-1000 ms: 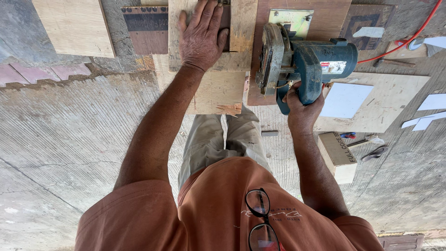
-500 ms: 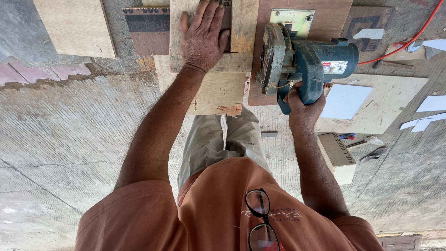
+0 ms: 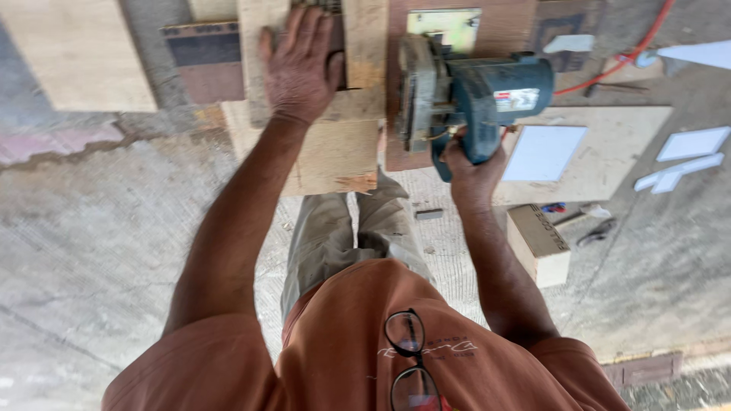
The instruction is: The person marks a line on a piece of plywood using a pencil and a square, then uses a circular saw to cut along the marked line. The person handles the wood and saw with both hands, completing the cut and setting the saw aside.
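At far left, a pale plywood panel [image 3: 72, 53] lies flat on the concrete floor [image 3: 84, 251]. Just beside it, to the right, lies a dark brown board offcut [image 3: 205, 61].

The left hand [image 3: 298, 67] lies palm down, fingers spread, flat on a light wooden board [image 3: 335, 148]. The hand presses on the board and does not close around it. Narrower wooden strips [image 3: 364, 42] lie on top of this board, beside the fingers.

Right of the board stands a blue circular saw [image 3: 472, 95], with its metal guard and base plate toward the board and its motor housing pointing right. The saw rests on a reddish-brown plywood sheet [image 3: 502, 30], at the edge nearest the light board. The right hand [image 3: 472, 164] is clenched around the saw handle from below. A red power cable [image 3: 624, 53] runs from the saw area to the upper right.

Below the board, the person's khaki trousers [image 3: 335, 236] and orange shirt [image 3: 350, 350] fill the lower centre; a pair of black-framed glasses [image 3: 411, 358] hangs at the shirt collar.

Further right, a white rectangular tile [image 3: 544, 152] lies on a pale plywood sheet [image 3: 617, 144]. A small wooden block [image 3: 539, 245] stands on the floor near the right forearm. White offcuts [image 3: 689, 152] lie at far right.
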The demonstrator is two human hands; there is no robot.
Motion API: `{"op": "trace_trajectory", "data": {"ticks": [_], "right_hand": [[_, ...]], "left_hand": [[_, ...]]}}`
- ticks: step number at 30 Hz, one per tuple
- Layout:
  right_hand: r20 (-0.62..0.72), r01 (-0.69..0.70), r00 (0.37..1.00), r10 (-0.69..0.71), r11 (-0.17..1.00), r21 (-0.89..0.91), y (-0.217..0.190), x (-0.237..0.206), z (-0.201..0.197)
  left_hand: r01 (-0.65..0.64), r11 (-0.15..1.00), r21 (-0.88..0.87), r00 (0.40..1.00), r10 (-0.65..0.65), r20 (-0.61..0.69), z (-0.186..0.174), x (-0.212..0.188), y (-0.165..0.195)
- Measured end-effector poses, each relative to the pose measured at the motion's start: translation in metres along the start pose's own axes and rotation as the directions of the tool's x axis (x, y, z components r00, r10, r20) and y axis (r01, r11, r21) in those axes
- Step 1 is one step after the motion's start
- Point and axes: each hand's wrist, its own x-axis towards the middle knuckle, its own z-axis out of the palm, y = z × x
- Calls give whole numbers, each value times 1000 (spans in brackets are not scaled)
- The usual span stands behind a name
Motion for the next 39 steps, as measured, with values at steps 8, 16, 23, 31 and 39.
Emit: {"op": "trace_trajectory", "data": {"ticks": [8, 16, 23, 31, 39], "right_hand": [[0, -43, 999, 43, 999, -7, -9, -1, -2], [26, -19, 999, 19, 1000, 18, -9, 1, -3], [40, 9, 999, -8, 1000, -20, -7, 2, -2], [31, 9, 999, -9, 1000, 14, -4, 6, -1], [47, -2, 999, 2, 1000, 10, -5, 8, -2]], "left_hand": [[41, 998, -56, 998, -39, 44, -22, 0, 7], [48, 998, -49, 998, -47, 36, -24, 1, 8], [29, 1000, -8, 1000, -29, 7, -18, -2, 5], [31, 999, -11, 999, -31, 17, -12, -3, 3], [28, 1000, 7, 1000, -28, 5, -10, -1, 3]]}}
